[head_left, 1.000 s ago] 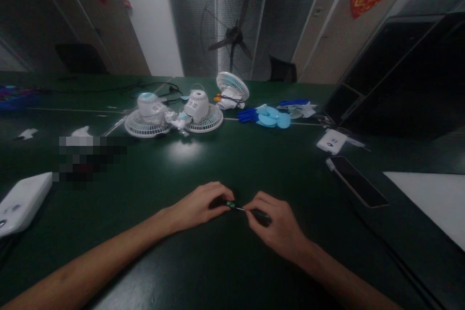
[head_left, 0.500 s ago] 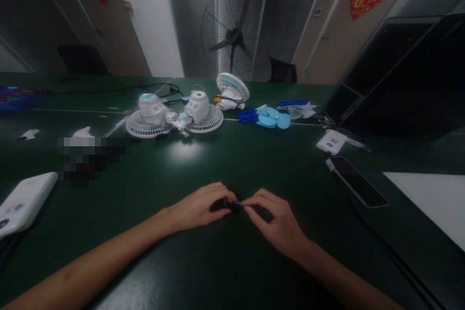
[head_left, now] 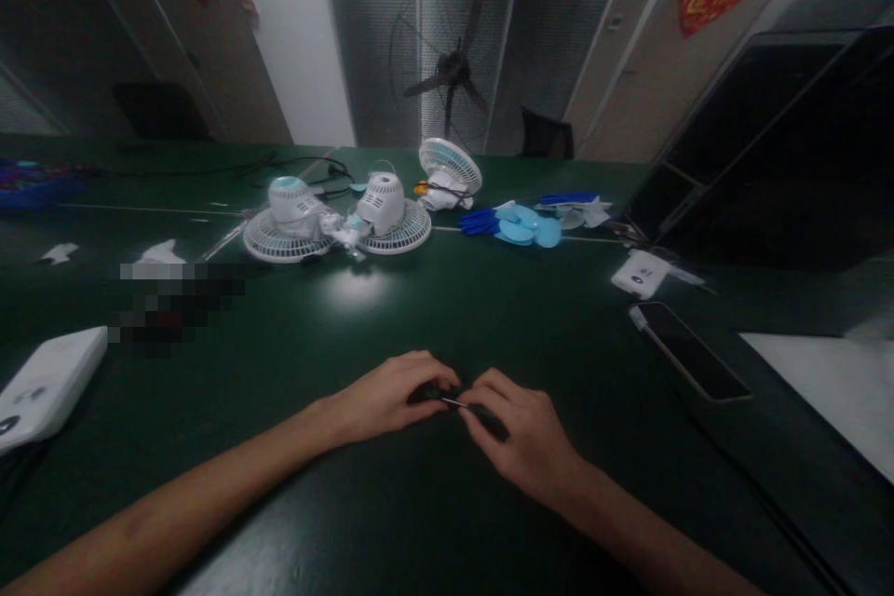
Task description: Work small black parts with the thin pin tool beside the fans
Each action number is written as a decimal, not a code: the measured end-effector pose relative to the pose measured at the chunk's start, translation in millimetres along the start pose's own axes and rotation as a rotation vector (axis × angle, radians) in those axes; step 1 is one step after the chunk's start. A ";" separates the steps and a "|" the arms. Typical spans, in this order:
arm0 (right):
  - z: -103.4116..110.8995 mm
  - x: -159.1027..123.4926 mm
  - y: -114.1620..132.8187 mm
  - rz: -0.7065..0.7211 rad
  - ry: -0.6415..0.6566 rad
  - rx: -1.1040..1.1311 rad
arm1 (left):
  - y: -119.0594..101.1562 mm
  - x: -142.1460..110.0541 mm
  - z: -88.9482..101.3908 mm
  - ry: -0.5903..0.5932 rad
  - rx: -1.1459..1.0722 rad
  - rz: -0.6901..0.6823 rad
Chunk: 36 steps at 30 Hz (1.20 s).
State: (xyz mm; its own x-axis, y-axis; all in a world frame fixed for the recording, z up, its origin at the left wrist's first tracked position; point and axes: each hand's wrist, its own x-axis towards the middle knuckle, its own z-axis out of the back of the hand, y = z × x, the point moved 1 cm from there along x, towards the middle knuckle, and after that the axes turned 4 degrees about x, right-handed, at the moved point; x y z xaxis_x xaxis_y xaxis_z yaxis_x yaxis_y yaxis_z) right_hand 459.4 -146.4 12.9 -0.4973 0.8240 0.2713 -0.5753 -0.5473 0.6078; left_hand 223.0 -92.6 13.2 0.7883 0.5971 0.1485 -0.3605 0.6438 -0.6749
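Note:
My left hand rests on the dark green table, fingers curled over a small dark part that is mostly hidden. My right hand pinches a small screwdriver with a dark handle; its thin metal shaft points left and its tip meets the part under my left fingers. Both hands almost touch at the table's near middle.
Several small white desk fans lie in pieces at the back, with blue fan blades to their right. A phone and a white box lie right. A white device sits left. A large floor fan stands behind.
My right hand slid a little left, bringing the screwdriver closer to my left hand. The small green glint seen one second ago between my hands is covered.

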 end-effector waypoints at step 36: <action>11.4 -6.9 -7.2 -0.040 -0.096 0.182 | 183.7 -106.8 152.7 -0.496 0.427 0.518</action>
State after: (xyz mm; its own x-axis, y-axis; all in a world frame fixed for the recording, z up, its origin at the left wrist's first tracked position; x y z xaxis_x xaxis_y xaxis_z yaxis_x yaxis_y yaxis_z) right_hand 474.3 -146.5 15.2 -0.4073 0.8594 0.3089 -0.4618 -0.4857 0.7422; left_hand -3.5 34.9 -16.3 0.1957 0.9448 0.2627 -0.8539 0.2959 -0.4281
